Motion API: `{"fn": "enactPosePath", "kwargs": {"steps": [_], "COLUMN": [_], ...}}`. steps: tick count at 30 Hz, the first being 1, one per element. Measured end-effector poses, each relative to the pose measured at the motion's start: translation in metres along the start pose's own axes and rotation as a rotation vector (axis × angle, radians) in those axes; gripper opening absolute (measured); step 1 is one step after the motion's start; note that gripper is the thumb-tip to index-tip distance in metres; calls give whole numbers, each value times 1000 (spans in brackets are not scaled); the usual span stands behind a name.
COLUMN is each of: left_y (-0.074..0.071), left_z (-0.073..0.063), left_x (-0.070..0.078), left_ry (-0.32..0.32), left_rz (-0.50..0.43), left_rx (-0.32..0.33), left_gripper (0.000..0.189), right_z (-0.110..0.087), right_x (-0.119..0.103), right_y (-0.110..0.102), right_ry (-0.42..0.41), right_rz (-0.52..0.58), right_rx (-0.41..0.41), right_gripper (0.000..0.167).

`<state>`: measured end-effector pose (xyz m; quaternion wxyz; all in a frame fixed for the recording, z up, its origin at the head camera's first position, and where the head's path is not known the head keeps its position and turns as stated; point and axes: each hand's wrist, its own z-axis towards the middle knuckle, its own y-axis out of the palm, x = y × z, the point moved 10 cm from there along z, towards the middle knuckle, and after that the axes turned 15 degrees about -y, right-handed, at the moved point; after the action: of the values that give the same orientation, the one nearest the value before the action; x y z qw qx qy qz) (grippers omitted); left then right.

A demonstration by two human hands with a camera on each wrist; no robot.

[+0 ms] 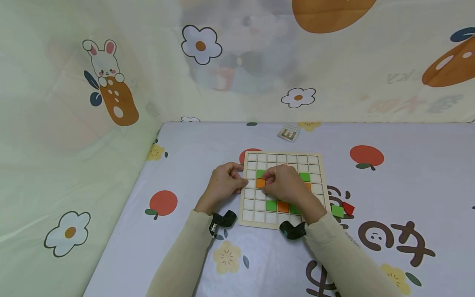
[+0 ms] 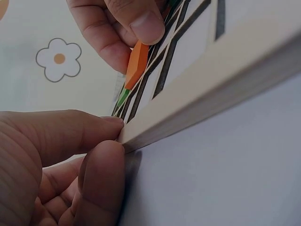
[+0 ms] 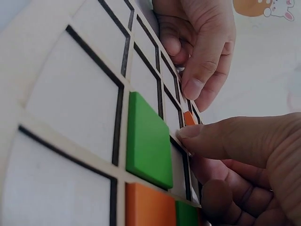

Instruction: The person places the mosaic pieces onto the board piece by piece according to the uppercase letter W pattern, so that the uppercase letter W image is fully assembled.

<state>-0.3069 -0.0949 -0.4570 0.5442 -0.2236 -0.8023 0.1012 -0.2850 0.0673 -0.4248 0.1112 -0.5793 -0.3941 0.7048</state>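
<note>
A square wooden grid board (image 1: 243, 206) lies on the table, with green and orange square tiles in some of its cells. My left hand (image 1: 223, 181) pinches the board's left edge between thumb and finger. Over the board's middle, my right hand (image 1: 287, 185) pinches an orange tile (image 1: 260, 183) at the left part of the grid. That tile shows between the right finger and thumb in the left wrist view, beside a green tile (image 2: 123, 97). Lower on the grid sit another green tile (image 3: 148, 141) and an orange one (image 3: 149, 205). The right hand hides several central cells.
Right of the board lie a loose green tile (image 1: 337, 211) and a red tile (image 1: 348, 208). A small card (image 1: 288, 133) with a grid pattern lies behind the board. Printed cloth (image 1: 200, 148) covers the table, and a patterned curtain (image 1: 237, 103) stands along the back.
</note>
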Motion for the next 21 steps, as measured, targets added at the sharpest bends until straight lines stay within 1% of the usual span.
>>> {"fn": "enactPosePath", "kwargs": {"steps": [14,21], "left_y": [0,0], "left_z": [0,-1], "left_x": [-1,0], "left_ry": [-8,-10], "left_rz": [-17,-23], "left_rx": [-2,-5], "left_gripper": [32,32], "right_z": [-1,-1], "right_x": [0,1], "right_y": [0,0], "right_ry": [16,12], "right_rz": [17,4], "right_rx": [23,30], "right_gripper": [22,22]}}
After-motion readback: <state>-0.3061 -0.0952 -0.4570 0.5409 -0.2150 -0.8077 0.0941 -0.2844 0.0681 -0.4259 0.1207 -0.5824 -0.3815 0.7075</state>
